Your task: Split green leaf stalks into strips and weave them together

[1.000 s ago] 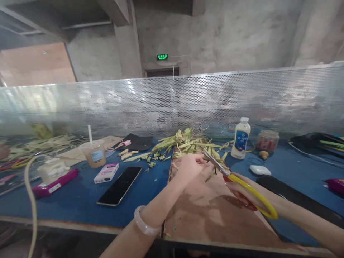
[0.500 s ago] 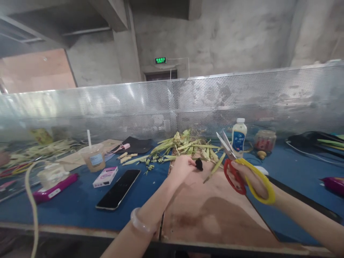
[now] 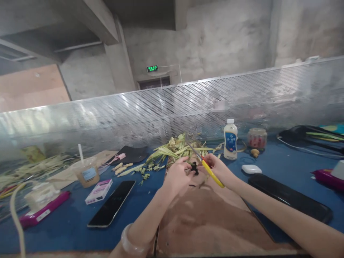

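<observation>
My left hand (image 3: 177, 176), a pale bangle (image 3: 131, 240) on its wrist, is closed on a small black piece (image 3: 194, 168), whose kind I cannot make out. In my right hand (image 3: 220, 169) are scissors (image 3: 213, 175) with red and yellow handles, their blades pointing forward and to the left. The fingertips of the right hand are at the black piece too; whether they grip it I cannot tell. Both hands are over the brown board (image 3: 199, 218). Just beyond them lies a heap of pale green leaf strips (image 3: 161, 151).
Left are a phone (image 3: 113, 204), a small box (image 3: 99, 191), a cup with straw (image 3: 88, 175) and small green pieces (image 3: 146, 175). Right stand a bottle (image 3: 230, 141) and a jar (image 3: 257, 139), with a white case (image 3: 251, 169) and black case (image 3: 290, 197) nearer. A perforated metal screen (image 3: 129, 114) rises behind.
My right hand has brought the scissors left and down beside my left hand, blades now turned further left. Fingertips of both hands meet around the black piece. The view has shifted slightly.
</observation>
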{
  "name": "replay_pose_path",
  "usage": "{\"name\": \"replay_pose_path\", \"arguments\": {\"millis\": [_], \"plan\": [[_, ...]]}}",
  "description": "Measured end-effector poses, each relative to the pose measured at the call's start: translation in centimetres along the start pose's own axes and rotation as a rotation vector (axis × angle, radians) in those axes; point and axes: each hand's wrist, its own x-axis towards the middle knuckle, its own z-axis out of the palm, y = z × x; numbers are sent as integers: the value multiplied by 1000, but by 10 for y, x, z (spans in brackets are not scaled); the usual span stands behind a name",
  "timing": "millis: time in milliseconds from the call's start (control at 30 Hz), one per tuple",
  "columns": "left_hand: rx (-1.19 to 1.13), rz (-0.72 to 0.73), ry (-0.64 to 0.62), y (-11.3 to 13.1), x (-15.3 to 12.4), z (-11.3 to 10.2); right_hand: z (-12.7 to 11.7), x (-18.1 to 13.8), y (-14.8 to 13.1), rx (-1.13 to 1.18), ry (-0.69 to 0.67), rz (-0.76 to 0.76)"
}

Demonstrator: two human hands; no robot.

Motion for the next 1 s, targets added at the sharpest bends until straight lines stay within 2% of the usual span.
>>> {"name": "replay_pose_path", "arguments": {"millis": [167,267,333,400,467,567,633,800,1000], "plan": [[-16,95,-12,8,-5,-1,8,-12,-12,90,11,62],[-44,95,130,15,-7,-8,7,-16,-15,204,13,131],[-77,49,257,20,-9,-11,5,-17,-12,286,31,159],[-87,-6,316,23,-9,-12,2,-17,-7,344,33,212],[-99,-43,244,23,-8,-8,1,-15,-3,384,25,256],[-216,-116,12,20,-5,1,1,-12,0,422,42,262],[-317,-173,-90,17,-3,7,1,-11,1,426,53,265],[-463,-227,-149,13,-1,14,3,-11,-1,474,34,258],[-457,-237,-169,12,0,14,4,-11,0,576,34,253]]}}
